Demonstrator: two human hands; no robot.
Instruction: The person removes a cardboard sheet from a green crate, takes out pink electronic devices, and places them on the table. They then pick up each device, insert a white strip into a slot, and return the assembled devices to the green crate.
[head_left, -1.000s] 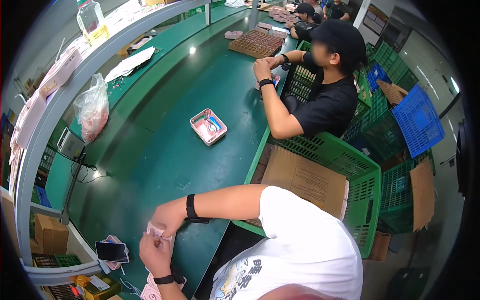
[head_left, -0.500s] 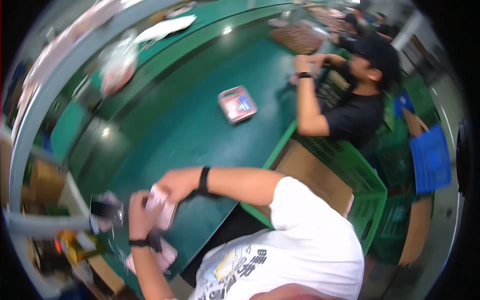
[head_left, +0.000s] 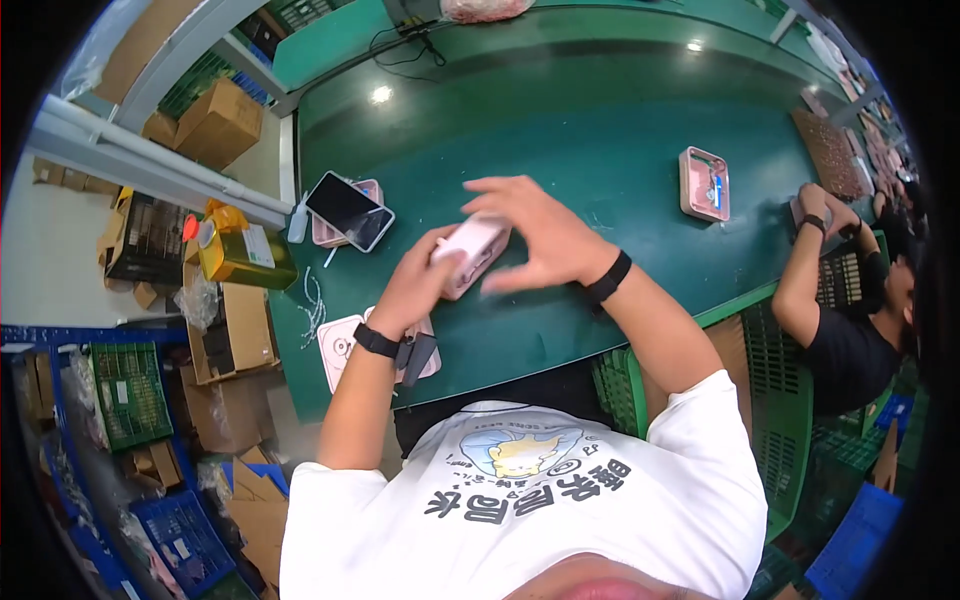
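Observation:
My left hand [head_left: 418,282] grips a small pale pink box [head_left: 474,255] above the green table. Beside the box, my right hand [head_left: 545,238] is open, thumb and fingers spread around its right end; whether they touch it is hard to tell. Below my left wrist lie flat pink lid-like pieces [head_left: 336,348], partly hidden by the forearm. A dark grey object [head_left: 420,358] shows next to that wrist. Left of my hands, a phone [head_left: 350,208] with a dark screen rests on another pink box [head_left: 325,234].
On the green table [head_left: 580,130], an open pink box [head_left: 704,186] with blue contents sits to the right. A co-worker [head_left: 862,330] is at the far right. Green crates [head_left: 785,400] stand by my right side. A yellow jug [head_left: 246,254] and cardboard boxes [head_left: 220,122] are at left.
The view has swung, bringing the table's left end nearer the middle. My right hand, earlier closed on the pink box, has spread its fingers; my left still holds it.

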